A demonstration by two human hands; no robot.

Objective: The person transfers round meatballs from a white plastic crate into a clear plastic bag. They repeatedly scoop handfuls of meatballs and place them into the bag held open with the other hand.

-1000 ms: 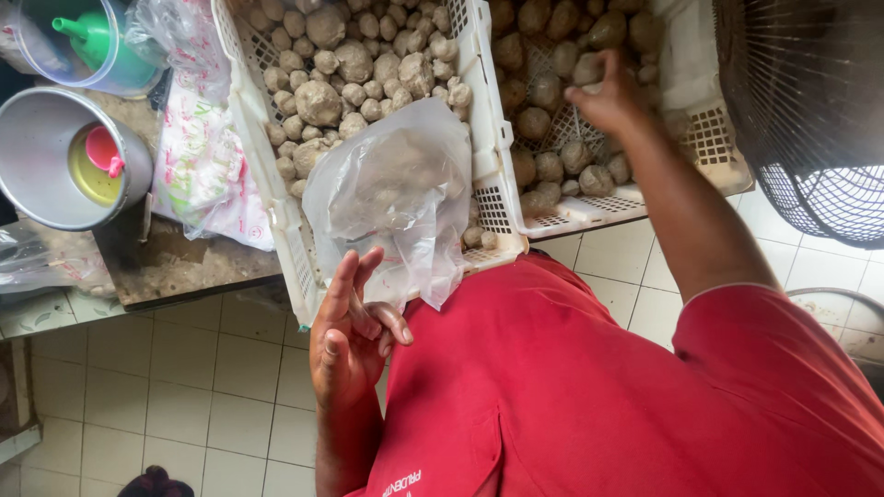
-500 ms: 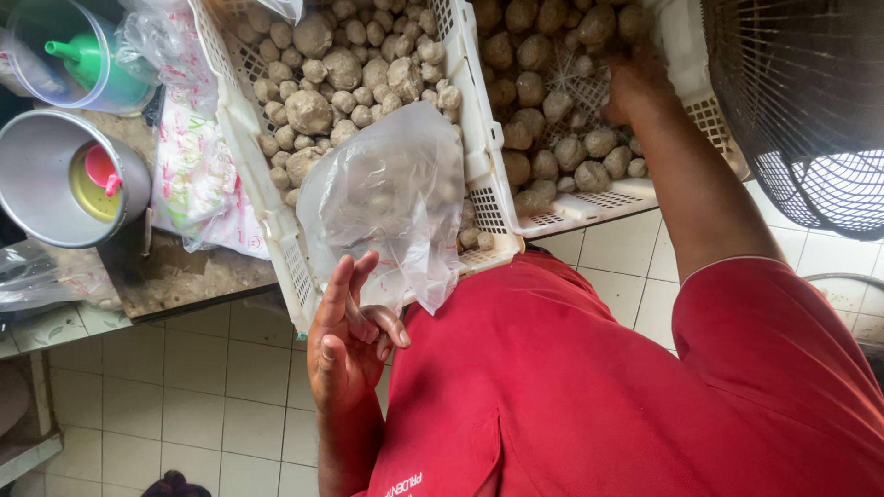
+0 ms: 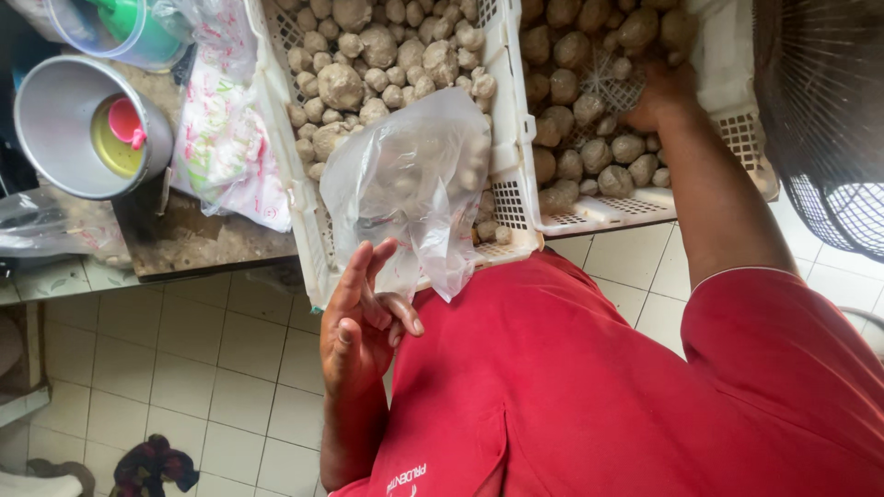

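The left hand (image 3: pixel 361 317) is holding up a clear thin plastic bag (image 3: pixel 414 184), already partly filled, over the near left white plastic crate (image 3: pixel 502 198), while the right hand (image 3: pixel 658 92) is closing on round brown potatoes (image 3: pixel 599 156) in the right crate.

Potatoes (image 3: pixel 387 64) fill two side-by-side crates (image 3: pixel 505 138).
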